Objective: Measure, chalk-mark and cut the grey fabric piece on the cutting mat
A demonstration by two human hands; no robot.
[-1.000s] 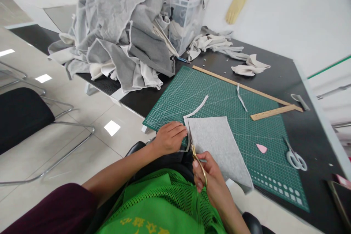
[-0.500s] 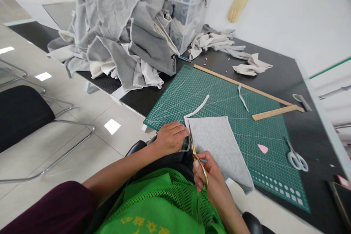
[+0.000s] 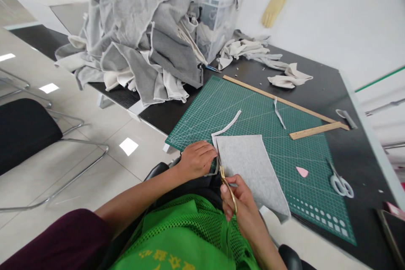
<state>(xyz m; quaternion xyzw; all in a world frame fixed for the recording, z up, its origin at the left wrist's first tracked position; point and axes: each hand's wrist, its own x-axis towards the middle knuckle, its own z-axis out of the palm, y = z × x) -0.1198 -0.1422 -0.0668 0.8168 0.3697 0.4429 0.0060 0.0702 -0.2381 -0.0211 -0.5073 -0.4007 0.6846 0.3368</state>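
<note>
My right hand (image 3: 238, 200) is closed around the gold handles of a pair of scissors (image 3: 222, 174). The blades point away from me along the left edge of a light grey piece of fabric (image 3: 249, 164). A narrow fabric strip (image 3: 228, 128) runs from that edge, curving out over the green cutting mat (image 3: 196, 114). My left hand (image 3: 198, 159) is closed at the strip beside the blades, its fingertips pinched near the cut. The fabric's lower right corner hangs over the table's front edge.
A large heap of grey cloth (image 3: 126, 21) lies at the back left beside a clear plastic bin (image 3: 215, 21). Wooden rulers (image 3: 313, 130), white-handled scissors (image 3: 341, 185) and a pink piece (image 3: 302, 171) rest on the right. A black chair (image 3: 28, 135) stands on the left.
The scissors and my right hand have shifted very slightly left. My left hand stays in place, and the fabric looks much the same.
</note>
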